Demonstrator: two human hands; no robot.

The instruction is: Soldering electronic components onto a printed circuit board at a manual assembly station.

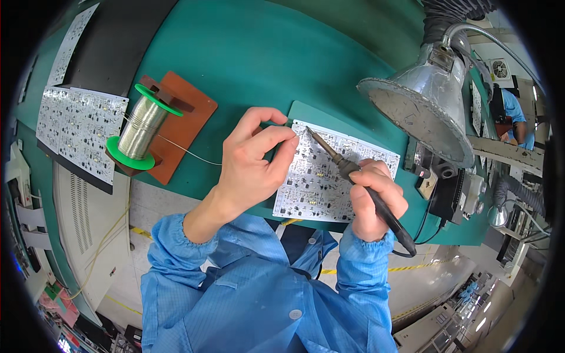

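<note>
A white circuit board (315, 191) full of small dark parts lies on the green mat in front of me. My right hand (376, 203) grips a soldering iron (331, 154) by its black handle. The iron slants up and left, its tip at the board's upper left corner. Close beside that tip, my left hand (250, 162) is closed in a pinch at the board's left edge. Solder wire (189, 152) runs from a spool (141, 130) with green flanges to my left hand, where the fingers hide its end.
The spool sits on a brown stand (191, 115). More circuit boards (79, 132) lie at the left on a black sheet. A metal fume hood (421, 117) hangs over the right side, above a black box (447, 200). Another person in blue (515, 112) is at far right.
</note>
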